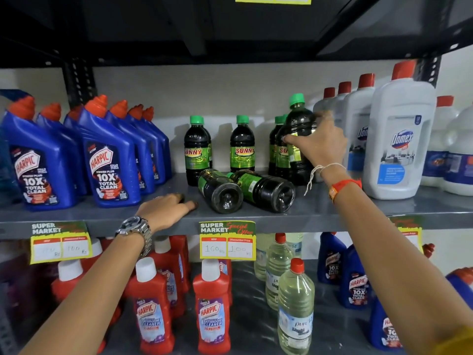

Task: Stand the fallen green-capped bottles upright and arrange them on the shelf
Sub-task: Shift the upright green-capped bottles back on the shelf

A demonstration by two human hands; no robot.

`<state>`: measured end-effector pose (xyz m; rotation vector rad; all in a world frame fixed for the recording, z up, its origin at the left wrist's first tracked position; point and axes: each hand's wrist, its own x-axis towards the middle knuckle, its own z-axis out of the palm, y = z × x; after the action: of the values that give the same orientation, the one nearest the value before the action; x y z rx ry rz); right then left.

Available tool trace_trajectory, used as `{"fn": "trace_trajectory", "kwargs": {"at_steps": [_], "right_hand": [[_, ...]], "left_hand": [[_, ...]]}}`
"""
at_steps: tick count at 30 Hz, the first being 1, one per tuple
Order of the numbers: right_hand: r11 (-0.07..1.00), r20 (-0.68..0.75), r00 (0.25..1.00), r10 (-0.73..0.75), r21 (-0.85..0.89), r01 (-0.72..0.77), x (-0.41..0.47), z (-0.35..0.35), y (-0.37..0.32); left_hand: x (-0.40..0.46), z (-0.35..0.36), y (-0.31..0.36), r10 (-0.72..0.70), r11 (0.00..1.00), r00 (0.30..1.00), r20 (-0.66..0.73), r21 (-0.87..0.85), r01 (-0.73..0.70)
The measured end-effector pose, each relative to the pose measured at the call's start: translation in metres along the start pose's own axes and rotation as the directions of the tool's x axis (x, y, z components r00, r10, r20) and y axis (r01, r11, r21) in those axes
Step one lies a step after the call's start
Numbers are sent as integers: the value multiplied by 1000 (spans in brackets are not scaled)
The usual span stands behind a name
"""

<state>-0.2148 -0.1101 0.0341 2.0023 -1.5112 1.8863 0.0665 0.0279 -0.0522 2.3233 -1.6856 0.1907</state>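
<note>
Gripping a green-capped bottle (299,139) around its dark body, the right hand (317,143) holds it upright at the right end of the group, just in front of more green-capped bottles (277,147) and beside the white Domex bottles (399,139); whether its base touches the shelf (332,211) cannot be told. The left hand (166,210) lies flat and loose on the shelf's front edge, holding nothing, a watch (134,228) on its wrist.

Two fallen bottles (245,190) lie side by side, touching, with bases toward the camera and caps pointing back. Behind them two upright ones (197,149) and (242,144) stand apart. Blue Harpic bottles (107,155) crowd the left side, with a bare strip of shelf between them and the fallen pair.

Price tags (227,239) hang from the front lip. Below, red Harpic bottles (212,308) and clear bottles (295,308) fill the lower shelf.
</note>
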Motion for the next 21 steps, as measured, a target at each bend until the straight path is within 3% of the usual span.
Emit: {"fn": "trace_trajectory", "kwargs": {"at_steps": [3,6,15,21], "right_hand": [[992,-75,996,38,126,-28,-7,-7,1],[984,-60,994,89,159,-78,-19,-7,12],[949,66,998,15,312,-35,-35,2,35],[999,87,996,35,15,-37,-43,3,38]], "left_hand": [[-5,-2,1,107,980,994,37,162,-111],[-11,-3,2,155,960,987,30,229,-158],[-19,1,7,64,993,987,-146,106,-49],[-25,6,10,68,997,956,-286,60,-53]]}}
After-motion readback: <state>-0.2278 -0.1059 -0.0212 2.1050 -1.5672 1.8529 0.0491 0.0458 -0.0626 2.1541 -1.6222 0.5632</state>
